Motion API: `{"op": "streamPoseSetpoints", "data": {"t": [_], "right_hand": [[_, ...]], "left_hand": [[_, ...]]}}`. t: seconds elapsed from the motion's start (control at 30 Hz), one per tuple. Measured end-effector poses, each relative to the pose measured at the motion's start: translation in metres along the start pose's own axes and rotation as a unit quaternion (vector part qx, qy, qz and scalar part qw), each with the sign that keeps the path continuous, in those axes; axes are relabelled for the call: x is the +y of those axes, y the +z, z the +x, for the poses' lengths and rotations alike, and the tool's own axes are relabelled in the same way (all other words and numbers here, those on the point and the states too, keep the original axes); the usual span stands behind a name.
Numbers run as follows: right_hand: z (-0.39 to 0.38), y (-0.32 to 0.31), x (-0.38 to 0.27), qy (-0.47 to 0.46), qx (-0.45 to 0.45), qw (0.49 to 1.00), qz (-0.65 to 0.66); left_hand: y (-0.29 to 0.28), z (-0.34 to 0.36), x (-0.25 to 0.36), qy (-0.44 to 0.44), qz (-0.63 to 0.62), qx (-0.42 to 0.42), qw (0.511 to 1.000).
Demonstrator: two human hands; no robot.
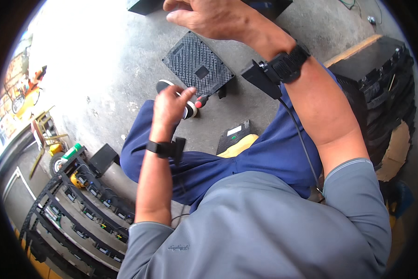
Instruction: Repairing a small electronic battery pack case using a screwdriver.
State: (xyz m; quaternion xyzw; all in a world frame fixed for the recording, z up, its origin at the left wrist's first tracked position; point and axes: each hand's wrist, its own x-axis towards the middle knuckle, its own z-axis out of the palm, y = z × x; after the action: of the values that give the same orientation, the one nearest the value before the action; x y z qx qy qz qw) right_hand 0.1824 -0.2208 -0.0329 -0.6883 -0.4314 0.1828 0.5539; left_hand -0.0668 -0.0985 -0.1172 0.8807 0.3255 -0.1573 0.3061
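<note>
My left hand (169,109) hovers above my left knee, its thumb apart from the loosely bent fingers, with nothing seen in it. Just right of it, a tool with a red end (200,102) lies beside my shoe (190,110) and the ribbed black casing (197,65). That casing is a flat box with a square recess on top, resting on the concrete floor. Farther off, my right hand (195,16) reaches left across the top edge, fingers and thumb apart, nothing visible between them. Behind it sits a dark box (146,5), cut off by the frame.
Between my legs are a black panel with a white label (234,131) and a yellow piece (240,146). A black rack of small devices (78,204) stands at left, near a metal-framed chair (44,135). Stacked black casings (376,69) and torn cardboard (395,151) are at right.
</note>
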Motion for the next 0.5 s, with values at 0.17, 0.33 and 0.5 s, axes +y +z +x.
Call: {"op": "streamPoseSetpoints", "data": {"t": [0.17,0.33,0.5], "right_hand": [[0.004,-0.003,0.004,-0.047,0.06,0.996,-0.039],[0.002,-0.009,0.002,-0.044,0.044,0.997,-0.037],[0.006,-0.024,0.012,-0.022,0.049,0.992,-0.116]], "left_hand": [[0.053,-0.026,-0.009,-0.138,0.04,0.007,0.99],[0.077,-0.027,-0.021,-0.093,0.034,-0.027,0.995],[0.066,-0.033,-0.004,-0.092,0.094,-0.023,0.991]]}}
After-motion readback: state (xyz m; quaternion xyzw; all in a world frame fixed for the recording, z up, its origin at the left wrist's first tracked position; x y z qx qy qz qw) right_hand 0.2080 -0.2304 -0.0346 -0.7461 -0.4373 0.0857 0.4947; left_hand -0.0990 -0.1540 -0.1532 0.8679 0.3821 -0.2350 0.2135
